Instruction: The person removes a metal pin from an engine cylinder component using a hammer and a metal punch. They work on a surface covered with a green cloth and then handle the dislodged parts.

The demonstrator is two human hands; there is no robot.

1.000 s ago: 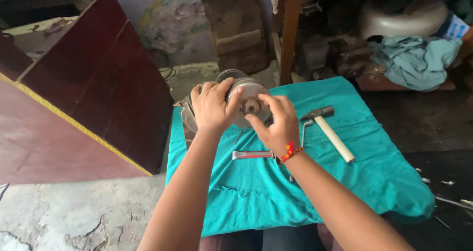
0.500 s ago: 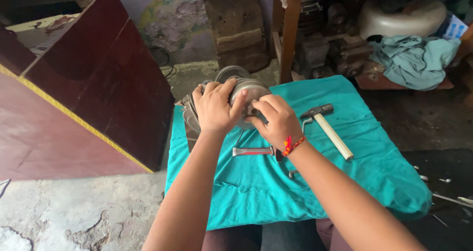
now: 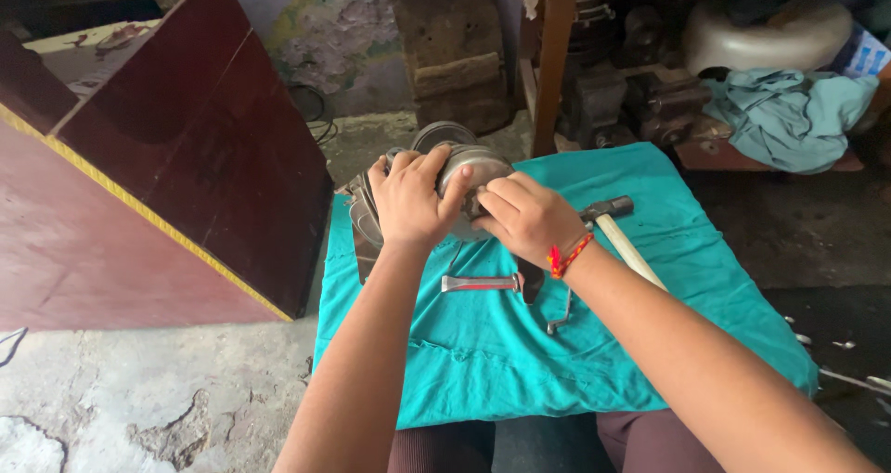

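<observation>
Left hand (image 3: 409, 199) and right hand (image 3: 526, 217) curled close together, arms outstretched

housing (image 3: 473, 171): dull grey metal | cloth (image 3: 650, 343): matt teal fabric | hammer handle (image 3: 631, 250): pale wood

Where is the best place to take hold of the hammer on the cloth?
Probably the pale wooden handle of the hammer, taken from its right side: the handle lies flat and bare on the cloth, while the right hand crowds the metal head.

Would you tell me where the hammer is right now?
In the head view, the hammer lies on the teal cloth, just right of the right hand.
</observation>
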